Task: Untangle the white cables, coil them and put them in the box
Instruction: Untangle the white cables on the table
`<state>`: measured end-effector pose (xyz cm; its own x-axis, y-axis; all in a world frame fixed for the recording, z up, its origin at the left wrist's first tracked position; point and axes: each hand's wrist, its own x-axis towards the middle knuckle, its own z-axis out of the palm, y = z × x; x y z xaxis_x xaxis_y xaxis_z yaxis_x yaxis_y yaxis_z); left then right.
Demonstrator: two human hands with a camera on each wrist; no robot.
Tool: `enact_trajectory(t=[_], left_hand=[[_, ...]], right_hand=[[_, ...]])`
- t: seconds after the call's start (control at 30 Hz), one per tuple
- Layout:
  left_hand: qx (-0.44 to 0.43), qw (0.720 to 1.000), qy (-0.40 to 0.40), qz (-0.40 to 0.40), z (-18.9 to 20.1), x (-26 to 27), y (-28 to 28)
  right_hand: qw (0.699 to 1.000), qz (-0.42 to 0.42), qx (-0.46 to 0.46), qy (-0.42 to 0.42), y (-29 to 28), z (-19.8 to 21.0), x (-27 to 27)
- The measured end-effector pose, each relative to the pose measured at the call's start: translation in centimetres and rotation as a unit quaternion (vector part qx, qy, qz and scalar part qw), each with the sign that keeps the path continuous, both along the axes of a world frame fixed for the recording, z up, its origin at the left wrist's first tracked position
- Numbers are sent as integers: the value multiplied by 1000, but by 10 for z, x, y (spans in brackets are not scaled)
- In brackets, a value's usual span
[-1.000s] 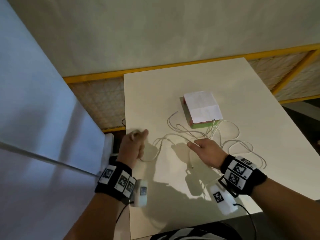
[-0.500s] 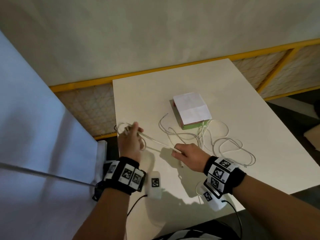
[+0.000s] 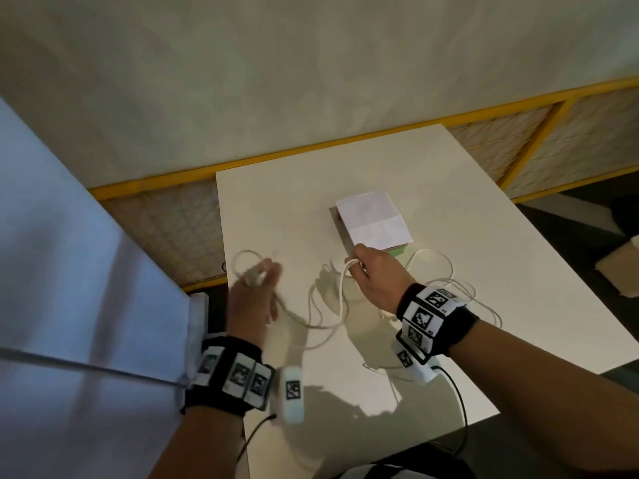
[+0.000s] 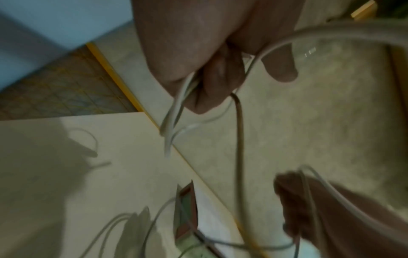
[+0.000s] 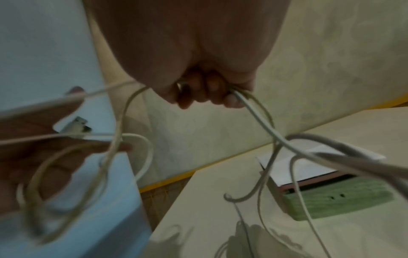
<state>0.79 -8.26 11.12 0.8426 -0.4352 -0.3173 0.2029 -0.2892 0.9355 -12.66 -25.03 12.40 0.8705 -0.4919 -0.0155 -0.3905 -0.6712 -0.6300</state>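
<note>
White cables [image 3: 323, 316] trail in loops over the white table [image 3: 484, 278]. My left hand [image 3: 257, 281] is raised over the table's left edge and holds a small coil of cable [image 3: 242, 267] with a plug end [image 5: 75, 125] in its fingers [image 4: 207, 87]. My right hand [image 3: 371, 271] is lifted just in front of the box and grips a strand [image 5: 253, 111] in its curled fingers [image 5: 209, 94]. The strand sags between the two hands. The box [image 3: 375, 224] is flat, green-sided, with a white lid [image 5: 309, 167].
More cable loops [image 3: 463, 292] lie on the table right of my right wrist. A pale blue panel [image 3: 69, 271] stands close at the left. A yellow-framed mesh barrier [image 3: 166, 223] runs behind the table below a pale wall.
My right hand has lifted from the table and moved forward toward the box, drawing a strand up. My left hand has gathered a loop and shifted slightly left and forward.
</note>
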Motion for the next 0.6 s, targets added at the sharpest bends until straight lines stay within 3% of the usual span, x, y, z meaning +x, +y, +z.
enact_trajectory(t=[0.13, 0.27, 0.4, 0.5, 0.6], left_hand=[[116, 990, -74, -26, -9, -12, -10], [98, 979, -154, -94, 4, -19, -15], [70, 976, -79, -191, 12, -42, -32], [-18, 992, 5, -123, 6, -47, -44], [-112, 991, 45, -54, 4, -50, -49]], right_hand=[[996, -17, -70, 56, 3, -2, 11], [998, 12, -23, 52, 2, -6, 13], [999, 39, -1, 18, 11, -1, 15], [997, 66, 17, -19, 21, 4, 13], [994, 91, 41, -46, 24, 3, 10]])
